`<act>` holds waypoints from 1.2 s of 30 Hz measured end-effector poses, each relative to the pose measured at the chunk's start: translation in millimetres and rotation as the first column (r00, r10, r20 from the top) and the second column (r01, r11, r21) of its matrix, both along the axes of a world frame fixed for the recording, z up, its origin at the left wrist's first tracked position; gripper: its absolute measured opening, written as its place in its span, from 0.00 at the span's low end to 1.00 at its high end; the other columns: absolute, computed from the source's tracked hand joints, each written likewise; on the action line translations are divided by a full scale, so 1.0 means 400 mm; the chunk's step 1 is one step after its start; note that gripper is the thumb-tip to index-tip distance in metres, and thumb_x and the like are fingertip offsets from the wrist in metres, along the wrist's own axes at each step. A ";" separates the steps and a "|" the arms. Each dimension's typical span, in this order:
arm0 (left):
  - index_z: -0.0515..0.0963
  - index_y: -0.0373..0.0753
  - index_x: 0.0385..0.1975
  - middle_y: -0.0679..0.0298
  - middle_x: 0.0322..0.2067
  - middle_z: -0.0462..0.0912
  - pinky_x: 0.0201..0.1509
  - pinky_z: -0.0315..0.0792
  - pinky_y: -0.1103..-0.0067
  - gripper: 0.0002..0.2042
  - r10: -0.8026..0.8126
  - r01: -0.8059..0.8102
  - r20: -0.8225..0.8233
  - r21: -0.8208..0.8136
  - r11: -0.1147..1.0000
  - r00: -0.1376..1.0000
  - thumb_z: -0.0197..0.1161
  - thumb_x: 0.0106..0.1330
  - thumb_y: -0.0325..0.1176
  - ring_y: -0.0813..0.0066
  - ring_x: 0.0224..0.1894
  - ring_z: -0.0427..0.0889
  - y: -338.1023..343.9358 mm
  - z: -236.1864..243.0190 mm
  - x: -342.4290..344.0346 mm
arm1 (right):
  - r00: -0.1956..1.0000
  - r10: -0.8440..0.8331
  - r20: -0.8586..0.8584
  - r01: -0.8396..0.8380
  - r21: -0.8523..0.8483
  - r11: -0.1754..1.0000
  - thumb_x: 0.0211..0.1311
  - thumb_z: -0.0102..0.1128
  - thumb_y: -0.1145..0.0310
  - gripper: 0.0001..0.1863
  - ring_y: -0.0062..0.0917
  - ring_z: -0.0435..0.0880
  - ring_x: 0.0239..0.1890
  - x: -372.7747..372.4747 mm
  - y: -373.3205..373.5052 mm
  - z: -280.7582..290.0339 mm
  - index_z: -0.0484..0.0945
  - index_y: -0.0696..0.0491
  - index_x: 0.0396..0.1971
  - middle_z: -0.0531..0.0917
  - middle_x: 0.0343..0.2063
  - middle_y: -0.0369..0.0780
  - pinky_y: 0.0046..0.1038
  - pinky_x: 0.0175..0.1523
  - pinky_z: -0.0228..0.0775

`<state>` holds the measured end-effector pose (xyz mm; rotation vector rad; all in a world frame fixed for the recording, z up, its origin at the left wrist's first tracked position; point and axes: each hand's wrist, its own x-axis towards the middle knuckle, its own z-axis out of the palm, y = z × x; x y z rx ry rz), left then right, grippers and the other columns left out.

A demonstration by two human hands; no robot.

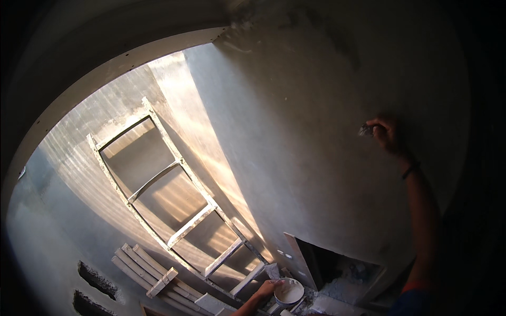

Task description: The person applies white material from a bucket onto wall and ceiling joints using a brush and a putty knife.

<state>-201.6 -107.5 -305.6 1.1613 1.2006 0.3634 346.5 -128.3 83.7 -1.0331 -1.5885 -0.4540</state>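
My right hand (387, 136) is raised in front of the shaded grey wall (305, 158), a dark band round its wrist. Its fingers pinch a small, dark grey thing with pale glints (365, 130); its kind is too dim to make out, and whether it touches the wall I cannot tell. Low down, my left hand (269, 288) is closed on the rim of a round bowl (289, 302) of whitish paste (290, 290). A pale, flat, blade-like piece (272, 271) sticks up just beyond that hand.
A paint-spattered wooden ladder (197, 176) leans against the sunlit wall to the left. Below it, several wooden poles (150, 268) are joined by a crosspiece. Rough holes (97, 280) break the left wall. A dark recess (332, 263) opens low in the right wall.
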 end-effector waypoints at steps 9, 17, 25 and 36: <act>0.84 0.35 0.41 0.67 0.35 0.85 0.44 0.72 0.80 0.17 -0.149 0.148 -0.054 -0.037 0.988 0.987 0.65 0.66 0.44 0.81 0.37 0.80 0.028 -0.030 -0.035 | 0.968 -0.126 -0.215 0.090 -0.168 0.982 0.61 0.54 0.64 0.14 0.20 0.77 0.33 -0.049 -0.080 0.001 0.82 0.57 0.39 0.80 0.27 0.35 0.27 0.41 0.70; 0.82 0.31 0.41 0.61 0.36 0.84 0.44 0.73 0.75 0.18 -0.074 0.071 0.064 0.036 0.997 0.995 0.65 0.64 0.43 0.71 0.38 0.81 -0.055 -0.033 -0.065 | 0.967 -0.244 0.079 0.250 -0.077 0.965 0.63 0.56 0.59 0.15 0.29 0.85 0.36 -0.078 0.020 0.050 0.83 0.52 0.41 0.87 0.33 0.38 0.32 0.43 0.75; 0.81 0.32 0.42 0.60 0.37 0.83 0.44 0.75 0.72 0.16 -0.225 0.224 0.076 0.027 0.974 0.971 0.63 0.66 0.41 0.69 0.38 0.81 -0.139 0.002 0.030 | 0.715 -0.055 -0.697 -0.043 -0.123 0.991 0.62 0.51 0.69 0.20 0.22 0.83 0.29 -0.166 -0.180 -0.262 0.78 0.54 0.54 0.83 0.26 0.40 0.28 0.38 0.76; 0.81 0.32 0.44 0.62 0.40 0.83 0.52 0.70 0.75 0.18 -0.538 0.541 -0.060 0.042 0.840 0.841 0.63 0.67 0.43 0.73 0.43 0.79 -0.299 -0.034 0.223 | -0.636 -0.232 -0.736 -0.111 -0.210 0.971 0.60 0.49 0.78 0.28 0.28 0.84 0.28 -0.706 -1.259 -1.418 0.66 0.58 0.63 0.79 0.39 0.44 0.27 0.37 0.83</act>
